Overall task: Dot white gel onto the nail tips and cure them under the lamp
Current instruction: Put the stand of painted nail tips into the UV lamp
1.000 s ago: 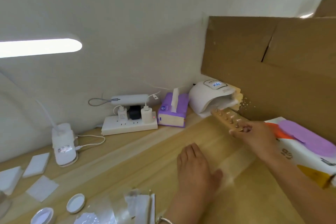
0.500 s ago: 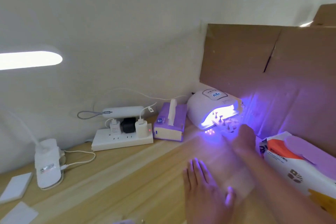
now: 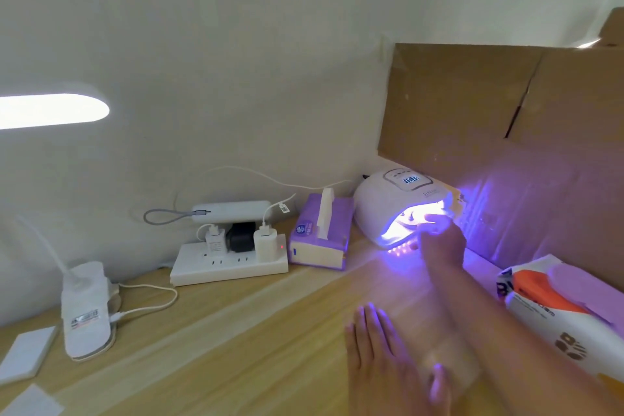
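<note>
The white curing lamp (image 3: 398,199) stands at the back right of the wooden table and glows violet, its display lit. My right hand (image 3: 442,243) reaches into the lamp's mouth with curled fingers, where it grips the near end of the wooden strip of nail tips. The strip itself is hidden by the hand and the glare. My left hand (image 3: 381,355) rests flat on the table in front, fingers straight, holding nothing.
A purple tissue box (image 3: 317,236) and a white power strip (image 3: 229,263) with chargers sit left of the lamp. Cardboard (image 3: 489,105) walls the right side, with a wipes pack (image 3: 557,300) below it. A desk lamp base (image 3: 86,311) and white pads (image 3: 27,351) are at the left.
My right hand carried the wooden strip of nail tips from in front of the lamp into its mouth, and the lamp lit up violet. My left hand stayed flat on the table.
</note>
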Motion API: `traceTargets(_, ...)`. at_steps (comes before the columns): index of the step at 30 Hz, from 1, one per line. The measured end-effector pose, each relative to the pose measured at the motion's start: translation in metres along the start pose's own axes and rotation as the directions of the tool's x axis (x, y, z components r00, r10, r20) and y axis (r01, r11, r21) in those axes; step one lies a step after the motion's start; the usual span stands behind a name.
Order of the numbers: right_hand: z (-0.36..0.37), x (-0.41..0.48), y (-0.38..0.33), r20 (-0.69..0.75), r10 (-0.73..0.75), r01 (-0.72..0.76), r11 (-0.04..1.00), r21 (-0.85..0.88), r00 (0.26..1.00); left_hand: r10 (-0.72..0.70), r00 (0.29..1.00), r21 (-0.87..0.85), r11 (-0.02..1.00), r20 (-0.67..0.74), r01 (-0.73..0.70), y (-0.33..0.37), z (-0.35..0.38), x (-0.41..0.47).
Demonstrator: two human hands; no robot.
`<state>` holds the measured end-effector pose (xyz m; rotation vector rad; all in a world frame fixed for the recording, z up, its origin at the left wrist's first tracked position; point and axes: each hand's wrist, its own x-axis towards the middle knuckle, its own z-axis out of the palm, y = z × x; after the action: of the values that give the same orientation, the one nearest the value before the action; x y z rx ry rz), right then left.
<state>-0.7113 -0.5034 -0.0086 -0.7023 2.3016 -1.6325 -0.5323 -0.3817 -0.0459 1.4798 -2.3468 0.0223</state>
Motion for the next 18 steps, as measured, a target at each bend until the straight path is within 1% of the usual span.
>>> traceTargets(1, -0.003, -0.002, -0.001, -0.112, -0.056, 0.064, 0.996, 0.068, 0.992, 0.0, 1.0, 0.008, 1.0, 0.024, 0.0, 0.0, -0.001, 0.0)
traceTargets(2, -0.006, -0.004, -0.004, -0.226, -0.122, 0.15, 0.982, 0.11, 0.966, -0.004, 0.999, 0.014, 1.0, 0.036, 0.004, 0.0, -0.001, 0.0)
traceTargets(3, -0.008, -0.004, -0.01, -0.299, -0.208, 0.25, 0.962, 0.112, 0.931, -0.01, 0.999, 0.014, 1.0, 0.047, 0.009, 0.0, -0.001, 0.0)
traceTargets(4, -0.009, -0.001, -0.018, -0.303, -0.316, 0.351, 0.934, 0.07, 0.899, -0.015, 0.999, 0.013, 1.0, 0.05, 0.014, 0.001, -0.001, -0.001)
traceTargets(5, -0.008, 0.005, -0.026, -0.236, -0.424, 0.43, 0.902, -0.029, 0.874, -0.017, 0.999, 0.011, 1.0, 0.049, 0.017, 0.001, -0.001, -0.001)
traceTargets(6, -0.007, 0.012, -0.035, -0.104, -0.503, 0.484, 0.859, -0.169, 0.858, -0.019, 0.999, 0.006, 1.0, 0.043, 0.018, 0.002, -0.001, -0.002)
traceTargets(7, -0.007, 0.02, -0.043, 0.06, -0.522, 0.511, 0.796, -0.325, 0.851, -0.02, 0.999, -0.003, 1.0, 0.041, 0.02, 0.002, -0.001, -0.003)
traceTargets(8, -0.007, 0.028, -0.051, 0.204, -0.493, 0.527, 0.708, -0.47, 0.846, -0.021, 0.999, -0.015, 1.0, 0.041, 0.021, 0.003, -0.001, -0.004)
traceTargets(9, -0.008, 0.036, -0.058, 0.309, -0.453, 0.544, 0.613, -0.574, 0.836, -0.022, 0.999, -0.027, 0.999, 0.04, 0.023, 0.003, -0.001, -0.004)
traceTargets(10, -0.008, 0.042, -0.065, 0.378, -0.417, 0.56, 0.54, -0.628, 0.826, -0.021, 0.999, -0.039, 0.999, 0.046, 0.023, 0.003, 0.0, -0.004)
traceTargets(11, -0.007, 0.048, -0.07, 0.422, -0.387, 0.572, 0.505, -0.646, 0.82, -0.019, 0.998, -0.048, 0.999, 0.057, 0.022, 0.003, -0.001, -0.004)
traceTargets(13, -0.006, 0.056, -0.077, 0.468, -0.344, 0.581, 0.491, -0.649, 0.814, -0.017, 0.998, -0.066, 0.998, 0.055, 0.021, 0.003, -0.003, -0.004)
traceTargets(16, -0.003, 0.061, -0.08, 0.495, -0.307, 0.581, 0.467, -0.666, 0.813, -0.025, 0.998, -0.092, 0.995, 0.049, 0.03, 0.005, -0.007, -0.004)
traceTargets(18, -0.002, 0.063, -0.08, 0.508, -0.279, 0.577, 0.463, -0.672, 0.815, -0.024, 0.997, -0.092, 0.995, 0.075, 0.031, 0.004, -0.007, -0.006)
